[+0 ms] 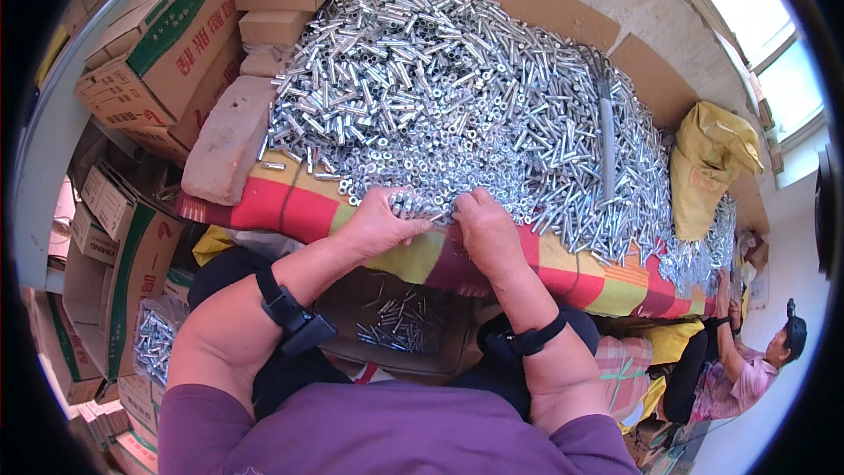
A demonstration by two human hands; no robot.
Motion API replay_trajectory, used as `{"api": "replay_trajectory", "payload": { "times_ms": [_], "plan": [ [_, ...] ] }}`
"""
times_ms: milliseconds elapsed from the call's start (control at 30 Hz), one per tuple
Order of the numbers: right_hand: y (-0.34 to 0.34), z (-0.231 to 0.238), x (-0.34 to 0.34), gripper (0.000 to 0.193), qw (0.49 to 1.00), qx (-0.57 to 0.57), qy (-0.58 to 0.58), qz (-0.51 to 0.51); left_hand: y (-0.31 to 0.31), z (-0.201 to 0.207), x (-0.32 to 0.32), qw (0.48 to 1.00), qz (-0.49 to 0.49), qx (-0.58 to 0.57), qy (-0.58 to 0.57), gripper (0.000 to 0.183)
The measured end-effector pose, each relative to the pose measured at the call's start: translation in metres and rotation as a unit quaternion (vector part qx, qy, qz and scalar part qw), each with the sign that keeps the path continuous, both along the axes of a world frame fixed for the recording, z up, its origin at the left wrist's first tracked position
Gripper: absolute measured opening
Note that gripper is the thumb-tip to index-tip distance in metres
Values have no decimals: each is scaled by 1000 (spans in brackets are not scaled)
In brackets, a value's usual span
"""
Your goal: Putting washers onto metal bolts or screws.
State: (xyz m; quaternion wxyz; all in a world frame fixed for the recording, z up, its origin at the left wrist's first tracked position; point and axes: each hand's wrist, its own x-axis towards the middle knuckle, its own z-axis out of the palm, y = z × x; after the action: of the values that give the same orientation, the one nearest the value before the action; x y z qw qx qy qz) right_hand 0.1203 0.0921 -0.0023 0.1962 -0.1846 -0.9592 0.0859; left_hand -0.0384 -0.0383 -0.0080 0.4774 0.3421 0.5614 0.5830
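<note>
Silver sleeves (457,97), red-yellow checked cloth (299,207)

The heap of small sleeves (457,97) is bright metal, silvery and glossy, throwing hard glints in the daylight. Under it lies a woven cloth (290,207), matt, in red, yellow and green checks. At nine o'clock of the heap sits a rough, chalky stone block (227,136). The boxes (158,44) at ten o'clock are matt brown cardboard with printed faces. The yellow sack (708,167) at three o'clock looks like crinkled woven plastic with a slight sheen.
</note>
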Motion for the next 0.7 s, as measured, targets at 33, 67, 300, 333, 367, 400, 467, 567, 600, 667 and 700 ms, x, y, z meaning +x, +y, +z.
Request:
{"api": "replay_trajectory", "payload": {
  "times_ms": [33,67,300,333,367,400,467,567,600,667,700],
  "plan": [
    [-4,4,-2,12,999,-41,-11,-11,0,-1,0,1000,1,1,1,11],
    [-4,4,-2,12,999,-41,-10,-10,1,-1,1,1000,12,-7,-17,11],
    [-7,20,0,9,885,-450,116,-41,-2,-4,0,999,43,-14,8,16],
    [-8,22,0,7,753,-630,185,-45,-1,-3,1,999,42,-14,8,16],
    [-9,25,0,7,753,-630,185,-45,-1,-2,2,999,37,0,24,17],
    [-11,26,1,8,734,-655,175,-31,-1,-1,3,999,32,13,40,18],
    [-12,25,2,10,714,-680,166,-18,-3,1,4,998,31,17,47,18],
    [-12,22,4,14,750,-643,157,-16,-2,4,4,1000,9,-18,-15,17],
    [-14,21,4,15,780,-599,180,4,-2,5,2,995,-10,-59,-82,16],
    [-16,18,6,15,807,-555,203,25,-1,9,-1,983,-21,-71,-165,14],
    [-16,15,7,16,817,-534,216,32,0,10,-3,965,-33,-82,-248,13]
  ]
}}
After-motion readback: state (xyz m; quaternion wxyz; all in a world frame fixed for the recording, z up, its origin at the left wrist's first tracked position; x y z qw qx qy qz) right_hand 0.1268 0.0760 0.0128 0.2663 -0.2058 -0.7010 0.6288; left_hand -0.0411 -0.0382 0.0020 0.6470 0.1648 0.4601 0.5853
